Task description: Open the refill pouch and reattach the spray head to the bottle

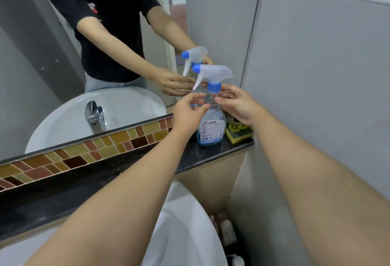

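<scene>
One clear plastic spray bottle (211, 126) with a little blue liquid at its bottom stands upright on the dark, narrow surface (130, 173), at its far right end, close to the grey wall on the right. Its long axis is vertical. One translucent spray head (213, 74) with a blue nozzle and a blue collar sits on the bottle neck; the nozzle points to the left and the white trigger hangs down on the left side.

Just beside the bottle, to the right, lies one yellow sponge (239, 131), almost at the edge of the surface. To the left the surface is free for a long way, along the mirror (63, 54) and the band of brown tiles.

The left hand (190, 110) has its fingers loosely curled, thumb and forefinger apart, at the bottle shoulder. The right hand (238, 103) has its fingers spread on the other side. Whether they touch the bottle cannot be told. The white basin (190, 234) is below, near the person.
</scene>
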